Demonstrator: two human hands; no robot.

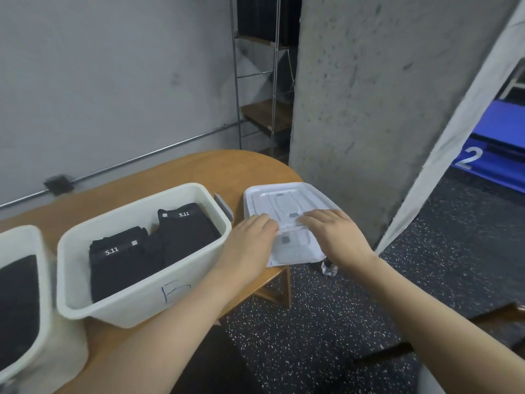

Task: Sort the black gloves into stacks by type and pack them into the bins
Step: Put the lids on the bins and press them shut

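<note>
Both forearms reach in from the bottom edge; left hand [250, 240] and right hand [332, 231] lie flat, fingers extended, on a white lid [287, 200] at the wooden table's [199, 169] right end. Left of them, black gloves [125, 260] (tagged 5.11) sit stacked in an open white bin [119, 302]; another bin [25, 240] holding dark fabric is cut off at far left.

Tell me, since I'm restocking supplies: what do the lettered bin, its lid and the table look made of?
The bin looks like matte off-white plastic, with thick moulded walls and a rounded rim. The lid seems thinner white plastic with embossed ridges. The table appears wood or veneer, with a smooth tan satin top.
</note>
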